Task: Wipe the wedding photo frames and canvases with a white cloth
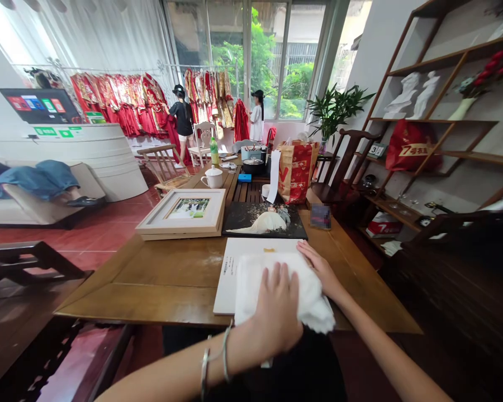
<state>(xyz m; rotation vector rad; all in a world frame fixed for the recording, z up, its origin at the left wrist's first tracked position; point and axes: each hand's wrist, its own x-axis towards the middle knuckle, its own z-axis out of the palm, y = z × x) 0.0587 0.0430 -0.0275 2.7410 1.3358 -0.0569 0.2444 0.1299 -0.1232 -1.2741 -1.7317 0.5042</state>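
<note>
We see the white cloth [310,296] over the white panel [228,279] at the near edge of the desk [159,279], the left hand [279,304] flat on it, fingers slightly apart, the right hand [316,265] by the panel's far right corner, grip unclear. Pulling nearward could, we judge, slide the panel off; cloth hides its near right corner.

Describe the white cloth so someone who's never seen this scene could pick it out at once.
Find the long wooden table, then the flat white panel at its near edge. The white cloth lies on that panel, beneath the person's left hand. Both are white, but the cloth looks soft, with a crumpled, wavy edge, while the panel is straight-edged and bears small print.
</note>
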